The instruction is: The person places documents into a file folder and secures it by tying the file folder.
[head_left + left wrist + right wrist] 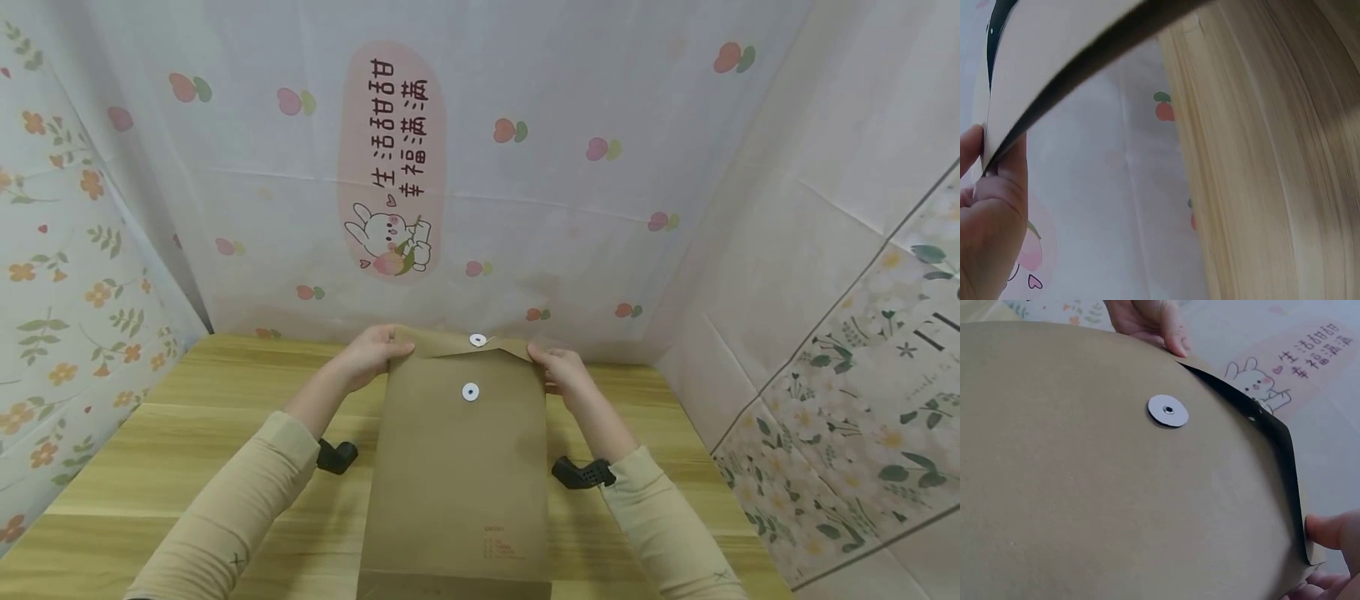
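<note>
A brown kraft paper document envelope (465, 467) stands out in front of me, its far end raised between my two hands. Its top flap (442, 343) is folded partly over the front, leaving a dark gap beneath. One white button disc (477, 340) sits on the flap and another white disc (1168, 411) on the body below. My left hand (372, 354) pinches the upper left corner, thumb on the flap. At the upper right corner, my right hand (561, 369) pinches in the same way, thumb in front and fingers behind. Small red print marks the lower right.
The envelope is over a wood-grain table (225, 417). Behind it hangs a pale cloth (562, 208) with fruit prints and a rabbit picture. Floral cloths (67, 250) line the sides. Black wrist mounts (337, 457) are strapped near both cuffs.
</note>
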`<state>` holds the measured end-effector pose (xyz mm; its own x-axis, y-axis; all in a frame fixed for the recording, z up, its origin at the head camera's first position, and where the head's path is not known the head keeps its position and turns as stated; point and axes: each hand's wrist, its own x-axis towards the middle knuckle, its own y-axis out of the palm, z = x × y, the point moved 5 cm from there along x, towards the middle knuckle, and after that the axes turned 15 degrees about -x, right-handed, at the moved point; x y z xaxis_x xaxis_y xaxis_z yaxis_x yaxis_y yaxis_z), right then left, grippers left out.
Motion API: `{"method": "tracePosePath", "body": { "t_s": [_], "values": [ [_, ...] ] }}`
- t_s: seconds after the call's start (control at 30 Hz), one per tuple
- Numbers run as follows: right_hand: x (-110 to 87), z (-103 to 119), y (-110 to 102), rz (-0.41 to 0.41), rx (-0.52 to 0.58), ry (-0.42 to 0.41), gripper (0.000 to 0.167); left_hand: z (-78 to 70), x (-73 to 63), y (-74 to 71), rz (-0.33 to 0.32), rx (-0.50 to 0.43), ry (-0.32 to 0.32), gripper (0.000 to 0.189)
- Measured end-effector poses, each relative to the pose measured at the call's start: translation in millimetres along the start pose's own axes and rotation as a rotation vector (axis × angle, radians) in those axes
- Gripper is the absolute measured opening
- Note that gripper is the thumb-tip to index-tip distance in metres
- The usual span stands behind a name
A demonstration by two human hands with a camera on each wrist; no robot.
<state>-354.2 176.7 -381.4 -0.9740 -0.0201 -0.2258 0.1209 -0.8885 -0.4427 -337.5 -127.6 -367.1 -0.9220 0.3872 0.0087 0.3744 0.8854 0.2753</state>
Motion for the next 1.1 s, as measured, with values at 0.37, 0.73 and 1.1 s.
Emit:
{"method": "tracePosePath", "body": {
  "t_s": [0.37,0.73,1.1],
  "values": [
    [-4.3,-3,-2,-0.079,-0.009,-0.121,0.018,3.5,0.4,-1.3,-0.005,0.020,0.007,0.025],
    [-10.8,16,3,-0.242,-0.270,-0.339,0.063,8.1,0.9,-0.4,-0.144,0.028,0.053,0.024],
    [-11.3,56,23,-0.253,-0.707,-0.751,0.032,2.8,-0.3,8.0,-0.182,0.051,0.055,0.028]
  ]
}}
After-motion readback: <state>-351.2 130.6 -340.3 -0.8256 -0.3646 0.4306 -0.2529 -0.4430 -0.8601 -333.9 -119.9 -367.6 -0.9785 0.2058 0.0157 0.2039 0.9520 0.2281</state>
